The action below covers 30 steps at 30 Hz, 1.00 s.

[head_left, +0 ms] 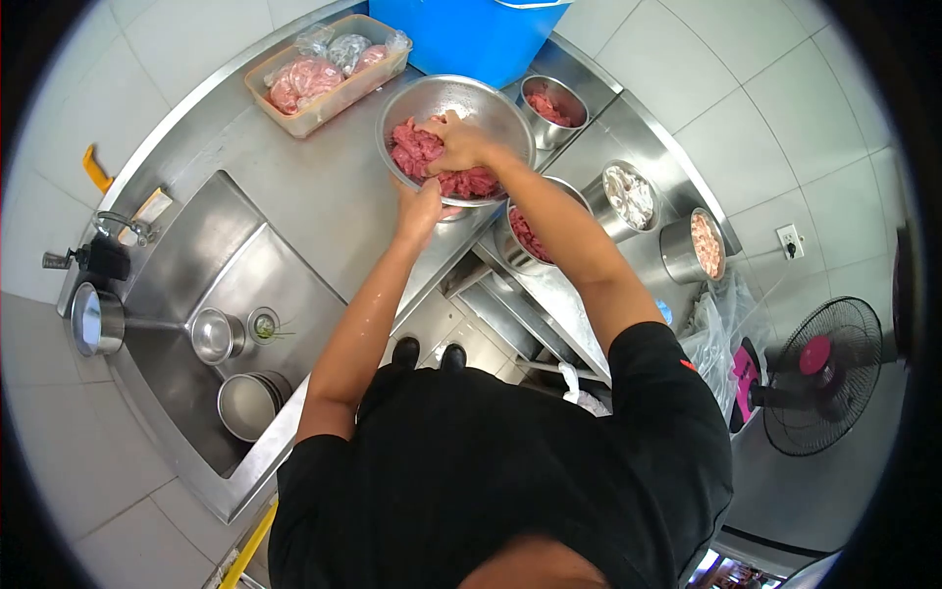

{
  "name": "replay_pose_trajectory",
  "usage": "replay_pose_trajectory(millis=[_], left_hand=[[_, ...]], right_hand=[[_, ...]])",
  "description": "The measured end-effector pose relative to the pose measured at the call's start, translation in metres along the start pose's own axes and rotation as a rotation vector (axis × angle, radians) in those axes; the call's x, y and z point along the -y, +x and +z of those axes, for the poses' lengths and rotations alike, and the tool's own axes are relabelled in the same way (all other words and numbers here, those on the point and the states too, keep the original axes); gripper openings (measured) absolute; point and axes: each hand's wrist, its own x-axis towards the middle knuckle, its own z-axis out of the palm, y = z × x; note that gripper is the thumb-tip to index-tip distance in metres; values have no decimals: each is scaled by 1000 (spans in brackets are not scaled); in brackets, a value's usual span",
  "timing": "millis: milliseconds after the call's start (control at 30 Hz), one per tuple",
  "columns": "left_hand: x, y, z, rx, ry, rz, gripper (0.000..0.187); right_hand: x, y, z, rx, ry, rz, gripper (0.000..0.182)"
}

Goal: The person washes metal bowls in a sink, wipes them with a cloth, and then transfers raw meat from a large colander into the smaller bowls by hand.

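A wide steel bowl point(502, 113) with red raw meat point(414, 149) in it stands at the front edge of the steel counter. My right hand point(457, 142) reaches into the bowl, its fingers down in the meat and partly hidden by it. At the near left rim, my left hand point(422, 206) grips the bowl from outside, with some fingers out of sight beneath it. A steel pot point(555, 257) holding similar meat is close to the right, partly behind my right forearm. Another pot point(543, 131) with red meat is beyond the bowl's right side.
A plastic tub point(314, 120) with bagged meat and a blue container point(461, 39) stand at the back. Two more filled pots point(610, 211) point(679, 250) are at the right, near a fan point(822, 377). At the left, the sink point(226, 285) holds steel bowls point(247, 407).
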Motion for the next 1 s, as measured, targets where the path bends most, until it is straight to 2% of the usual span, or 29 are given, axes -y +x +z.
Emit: replay_pose_trajectory(millis=[167,300,433,500,533,600,633,667,733,767,833,933,1000], left_hand=[[7,5,3,-72,5,19,54],[3,1,4,-53,-12,63,58],[3,-4,9,-143,-89,39,61],[0,-7,15,-134,-82,94,63],[4,-4,15,-127,-82,84,63],[9,3,11,-64,-99,22,73],[8,2,11,-32,-69,18,69],[13,5,8,-25,-68,12,69],[13,5,8,-7,-94,18,70],[8,1,12,-9,-94,18,70],[-2,-10,18,-99,-73,34,58],[2,-6,15,-37,-83,32,57],[3,-8,18,-66,-70,55,54]], right_hand=[[15,4,12,-73,69,-24,71],[18,-1,2,-101,38,26,42],[-3,-11,-27,-136,113,78,41],[-12,-18,-44,-2,103,138,42],[-13,-24,-44,1,106,150,42],[-17,-39,-42,242,160,19,65],[-19,-42,-22,226,22,120,86],[-14,-47,-9,226,25,129,86],[-6,-51,15,2,-135,70,91],[-7,-47,21,-25,-11,23,86],[-8,-42,28,-73,9,-3,82],[-3,-40,30,-137,46,-7,70],[1,-38,28,-157,59,15,63]])
